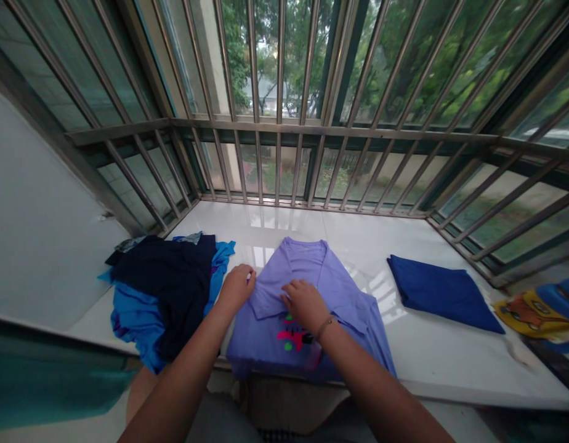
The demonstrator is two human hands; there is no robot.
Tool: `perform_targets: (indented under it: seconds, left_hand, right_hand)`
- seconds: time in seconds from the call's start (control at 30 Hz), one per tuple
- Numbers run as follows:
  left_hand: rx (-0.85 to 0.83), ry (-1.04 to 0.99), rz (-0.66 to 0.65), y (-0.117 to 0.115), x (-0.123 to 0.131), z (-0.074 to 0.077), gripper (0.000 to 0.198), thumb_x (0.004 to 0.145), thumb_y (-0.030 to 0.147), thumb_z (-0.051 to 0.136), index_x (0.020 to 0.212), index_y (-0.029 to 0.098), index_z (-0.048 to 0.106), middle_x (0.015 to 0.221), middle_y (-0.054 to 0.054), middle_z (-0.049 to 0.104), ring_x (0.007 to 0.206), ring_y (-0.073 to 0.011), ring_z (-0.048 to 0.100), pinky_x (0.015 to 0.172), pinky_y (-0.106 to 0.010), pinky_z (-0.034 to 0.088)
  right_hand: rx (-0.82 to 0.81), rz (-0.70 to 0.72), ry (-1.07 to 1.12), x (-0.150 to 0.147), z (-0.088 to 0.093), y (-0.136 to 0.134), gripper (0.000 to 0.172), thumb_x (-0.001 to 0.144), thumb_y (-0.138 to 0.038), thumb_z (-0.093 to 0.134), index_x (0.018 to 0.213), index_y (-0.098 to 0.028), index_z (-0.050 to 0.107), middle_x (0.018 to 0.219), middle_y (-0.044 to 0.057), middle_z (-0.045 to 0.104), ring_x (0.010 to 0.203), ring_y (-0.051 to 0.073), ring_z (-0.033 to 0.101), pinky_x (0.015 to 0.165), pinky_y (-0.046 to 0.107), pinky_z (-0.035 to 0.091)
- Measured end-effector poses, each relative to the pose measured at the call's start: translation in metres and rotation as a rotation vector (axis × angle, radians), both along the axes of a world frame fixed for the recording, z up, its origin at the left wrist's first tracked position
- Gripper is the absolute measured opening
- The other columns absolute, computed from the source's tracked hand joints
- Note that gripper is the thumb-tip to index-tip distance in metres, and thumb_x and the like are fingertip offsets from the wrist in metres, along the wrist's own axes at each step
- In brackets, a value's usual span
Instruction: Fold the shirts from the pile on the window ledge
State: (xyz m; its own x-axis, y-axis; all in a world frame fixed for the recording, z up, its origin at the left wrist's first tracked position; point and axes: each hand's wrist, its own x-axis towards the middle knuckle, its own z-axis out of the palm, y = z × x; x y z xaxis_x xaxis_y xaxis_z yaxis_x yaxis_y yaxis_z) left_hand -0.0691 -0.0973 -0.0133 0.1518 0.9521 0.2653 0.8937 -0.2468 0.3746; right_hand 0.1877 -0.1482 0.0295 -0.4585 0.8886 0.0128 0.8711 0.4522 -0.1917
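A light purple T-shirt [307, 261] lies on the white ledge in front of me, with a pink, green and black print on its front. Its neckline points toward the window, its lower part hangs over the near edge, and its sleeves are angled inward. My left hand [237, 286] is at the shirt's left sleeve edge, thumb and fingers closed together on the cloth. Resting on the shirt's middle, above the print, my right hand [307, 303] has its fingers bent slightly and apart. A thin bracelet [328, 321] circles the right wrist.
On the left is a loose heap of dark navy clothes [169, 271] and bright blue clothes [134, 314]. A folded blue cloth [439, 292] lies right of the shirt. Farther right stands a yellow and blue item [538, 311]. Metal bars [279, 129] enclose the ledge.
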Motion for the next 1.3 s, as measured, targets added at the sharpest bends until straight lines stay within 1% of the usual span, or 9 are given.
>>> perform_targets:
  seconds: [0.1,0.23,0.33,0.43,0.6,0.8,0.93,1.1,1.3]
  left_hand:
    - [-0.051,-0.067,-0.026,0.021,0.033,0.008,0.022,0.104,0.025,0.054,0.11,0.021,0.074,0.113,-0.011,0.077,0.112,-0.0263,0.07,0.106,-0.038,0.051]
    - [-0.109,-0.079,0.068,0.068,0.08,0.017,0.031,0.107,0.038,0.054,0.118,0.017,0.075,0.121,-0.016,0.077,0.118,-0.028,0.07,0.105,-0.038,0.052]
    - [-0.165,-0.057,0.176,0.105,0.107,0.018,0.045,0.105,0.051,0.057,0.122,0.013,0.074,0.127,-0.024,0.074,0.124,-0.0347,0.068,0.102,-0.042,0.053]
    - [-0.236,-0.035,0.268,0.131,0.123,0.017,0.047,0.101,0.049,0.063,0.122,0.009,0.074,0.132,-0.03,0.07,0.128,-0.0416,0.066,0.1,-0.048,0.054]
    - [-0.327,-0.024,0.341,0.159,0.128,0.013,0.037,0.099,0.045,0.063,0.116,0.015,0.076,0.125,-0.026,0.076,0.12,-0.0411,0.072,0.094,-0.048,0.055]
    - [-0.262,0.055,0.248,0.164,0.142,0.003,0.023,0.102,0.033,0.055,0.108,0.025,0.075,0.116,-0.01,0.081,0.112,-0.0281,0.074,0.089,-0.036,0.053]
    - [-0.176,0.137,0.113,0.154,0.149,-0.002,0.026,0.103,0.041,0.056,0.107,0.024,0.076,0.123,-0.012,0.077,0.123,-0.0319,0.067,0.099,-0.041,0.051]
    - [-0.111,0.192,0.056,0.144,0.145,-0.005,0.035,0.109,0.034,0.044,0.124,0.018,0.072,0.136,-0.019,0.071,0.132,-0.0345,0.062,0.108,-0.049,0.047]
    - [-0.109,0.202,0.026,0.145,0.137,-0.003,0.035,0.109,0.033,0.047,0.126,0.016,0.073,0.139,-0.019,0.07,0.129,-0.0349,0.065,0.113,-0.05,0.046]
  right_hand:
    - [-0.031,-0.176,-0.019,-0.001,0.002,0.009,0.03,0.109,-0.038,0.059,0.13,-0.021,0.07,0.127,0.016,0.07,0.118,0.031,0.063,0.097,0.041,0.053]
    - [-0.023,-0.118,0.043,-0.007,-0.01,-0.006,0.043,0.106,-0.04,0.066,0.143,-0.02,0.065,0.146,0.017,0.065,0.135,0.034,0.059,0.114,0.049,0.049]
    - [-0.032,-0.094,0.12,-0.007,-0.025,-0.035,0.053,0.105,-0.039,0.067,0.153,-0.021,0.059,0.163,0.016,0.055,0.152,0.036,0.047,0.128,0.056,0.037]
    - [-0.037,-0.119,0.204,0.001,-0.042,-0.073,0.054,0.104,-0.037,0.067,0.155,-0.025,0.058,0.168,0.014,0.051,0.158,0.037,0.042,0.132,0.059,0.033]
    - [0.038,-0.151,0.287,0.034,-0.07,-0.132,0.057,0.097,-0.024,0.07,0.152,-0.032,0.058,0.169,0.009,0.051,0.161,0.034,0.04,0.132,0.061,0.037]
    - [0.224,-0.138,0.3,0.073,-0.08,-0.172,0.063,0.093,-0.01,0.065,0.152,-0.03,0.056,0.164,0.008,0.057,0.156,0.033,0.049,0.125,0.059,0.048]
    - [0.281,-0.128,0.292,0.086,-0.076,-0.18,0.061,0.092,-0.01,0.064,0.149,-0.03,0.059,0.157,0.007,0.062,0.152,0.032,0.054,0.123,0.055,0.052]
    - [0.36,-0.236,0.255,0.113,-0.067,-0.162,0.045,0.101,-0.016,0.059,0.144,-0.028,0.061,0.149,0.009,0.068,0.145,0.032,0.06,0.118,0.058,0.055]
    - [0.445,-0.447,0.208,0.164,-0.063,-0.118,0.032,0.107,-0.027,0.058,0.138,-0.023,0.065,0.139,0.015,0.07,0.131,0.034,0.065,0.113,0.057,0.057]
